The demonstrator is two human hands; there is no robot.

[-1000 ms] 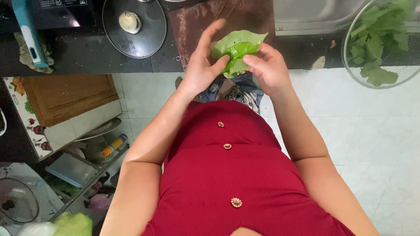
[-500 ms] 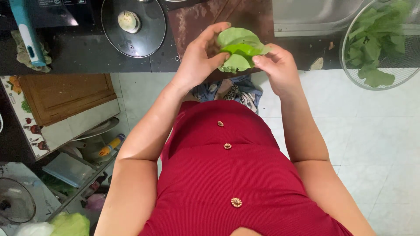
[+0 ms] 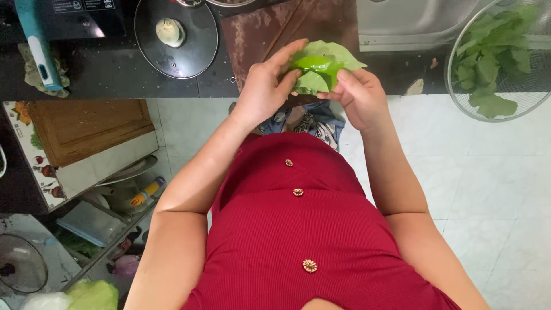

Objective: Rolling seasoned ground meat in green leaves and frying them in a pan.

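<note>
A green leaf [image 3: 321, 69] is gripped by closed fingers of the left hand [image 3: 265, 86] and right hand [image 3: 359, 97] (above the dark counter [image 3: 115, 74]).

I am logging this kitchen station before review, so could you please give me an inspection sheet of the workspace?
Surface: dark counter, worn brown board on it.
Job's things: green leaves folded together, held above the counter edge.
Clutter: glass pot lid, teal-handled tool on a cloth, wire basket of greens.
Hands: left hand and right hand both grip the leaves.
Cables: nothing seen.
Surroundings: steel sink, white tiled floor, low rack of containers.
</note>
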